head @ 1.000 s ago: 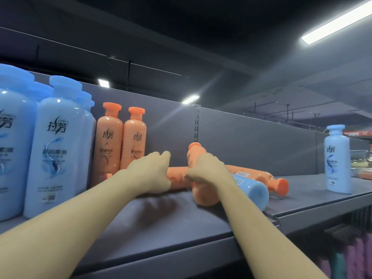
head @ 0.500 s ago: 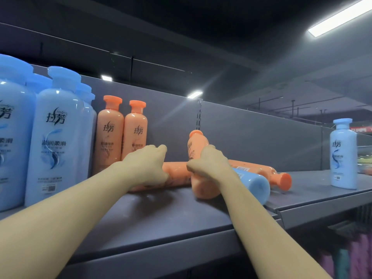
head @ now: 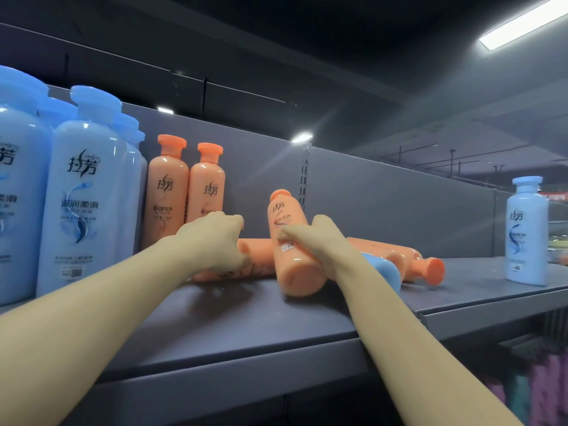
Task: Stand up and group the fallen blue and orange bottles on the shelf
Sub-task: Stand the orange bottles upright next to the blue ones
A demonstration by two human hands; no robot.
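Note:
On the grey shelf (head: 233,321), my right hand (head: 310,241) grips a tilted orange bottle (head: 295,265), its cap end raised toward the back panel. My left hand (head: 215,241) grips another orange bottle (head: 246,269) lying flat behind it. A third orange bottle (head: 408,262) lies to the right with its cap toward the shelf front. A fallen blue bottle (head: 384,272) lies partly hidden behind my right forearm. Two orange bottles (head: 187,192) stand upright at the back left.
Several large blue bottles (head: 80,198) stand in a group at the far left. One small blue bottle (head: 526,232) stands alone at the right end. The shelf's back panel (head: 384,210) rises close behind the bottles. A lower shelf with goods (head: 547,379) shows at bottom right.
My right hand has tipped its orange bottle further up, cap end rising. My left hand has closed round the flat orange bottle. The camera has shifted slightly.

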